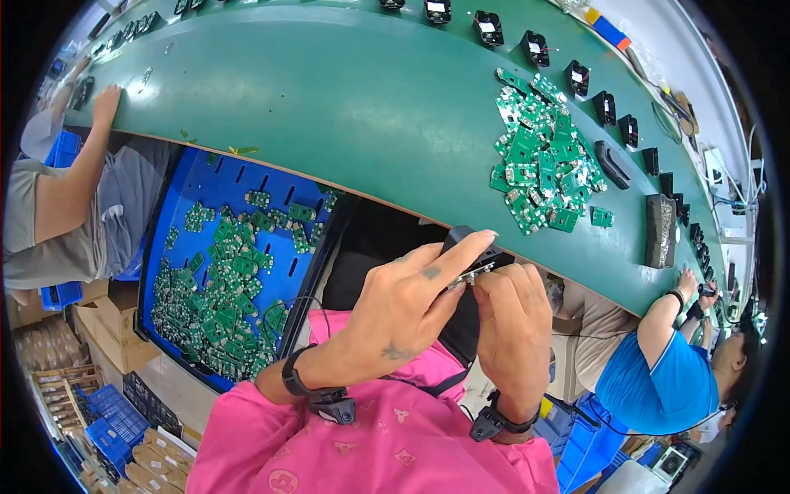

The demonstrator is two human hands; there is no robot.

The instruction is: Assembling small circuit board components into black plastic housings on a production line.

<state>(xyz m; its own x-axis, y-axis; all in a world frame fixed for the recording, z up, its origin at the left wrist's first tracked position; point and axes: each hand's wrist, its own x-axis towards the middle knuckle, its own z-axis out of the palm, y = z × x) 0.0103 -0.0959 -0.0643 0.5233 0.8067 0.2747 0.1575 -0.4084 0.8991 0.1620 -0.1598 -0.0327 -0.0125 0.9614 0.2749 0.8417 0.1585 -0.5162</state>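
Pink top [354,453] is closest to the camera, with the wearer's forearms reaching forward out of it. Only the head view to go on, so that's what I'm describing.

Left hand [407,300] is curled nearly closed around a black housing [457,238], index finger stretched along it. Right hand [514,317] is bunched into a tight pinch at the edge of a small green circuit board [471,277], though some of the fingertips are hidden. Board and housing are together between the hands, just off the near edge of the green table [329,107]. Can't tell how far in the board sits.

My guess on handling: both bits look light. I'd expect the housing to be stiff plastic, maybe a little slick, so grip it by the outer walls. The board's probably rigid but fragile; hold it by the rim and keep off the soldered parts.

There's a heap of boards [539,156] on the table to the right, with a loose black cover [612,165] just beside it and a curved row of black cases [536,49] past that. Over on the left, a blue bin [193,177] holds loads more boards.
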